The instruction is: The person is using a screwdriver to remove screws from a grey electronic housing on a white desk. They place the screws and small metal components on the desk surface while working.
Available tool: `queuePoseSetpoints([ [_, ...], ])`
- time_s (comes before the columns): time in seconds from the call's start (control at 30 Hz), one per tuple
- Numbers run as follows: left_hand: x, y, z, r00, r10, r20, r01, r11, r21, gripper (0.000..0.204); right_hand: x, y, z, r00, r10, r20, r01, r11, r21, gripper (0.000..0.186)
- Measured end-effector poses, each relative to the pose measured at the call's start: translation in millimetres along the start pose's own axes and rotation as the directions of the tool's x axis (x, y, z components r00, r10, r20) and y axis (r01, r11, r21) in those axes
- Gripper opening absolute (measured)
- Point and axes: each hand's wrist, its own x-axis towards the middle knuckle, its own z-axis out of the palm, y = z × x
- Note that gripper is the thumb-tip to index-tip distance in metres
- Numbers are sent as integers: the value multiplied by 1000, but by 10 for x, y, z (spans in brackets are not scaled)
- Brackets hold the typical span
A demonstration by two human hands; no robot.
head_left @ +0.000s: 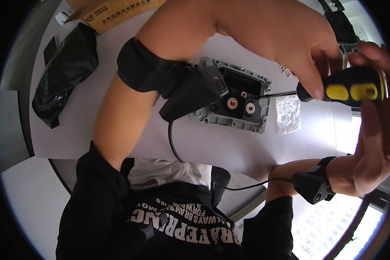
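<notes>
Both hands, left [286, 34] and right [372, 143], grip the screwdriver [346, 89] at right; its tip meets the grey housing [236, 119] mid-frame, so screw work looks unfinished.

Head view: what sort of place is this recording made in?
Probably a workbench or assembly desk indoors. A grey metal housing with round brass-coloured terminals lies on a white table, a screwdriver is at work on it, and a cardboard box sits behind.

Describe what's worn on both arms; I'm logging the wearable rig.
Both hands are bare. The left wrist carries a broad black strap with a boxy black module and a black cable. The right wrist has a smaller black strapped module, also cabled. Black sleeves are pushed up.
</notes>
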Motion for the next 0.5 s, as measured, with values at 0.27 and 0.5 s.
queuePoseSetpoints([
  [0.27, -103, -57, -61, 981, 192, 26, -192, 981, 17, 38, 78, -37, 19, 999, -24, -22, 25, 999, 30, 82],
  [0.5, 107, 313, -64, 937, -323, 133, 323, 946, 30, 44, 45, 11, 0, 1000, -9, -9, 9, 1000, 15, 82],
])
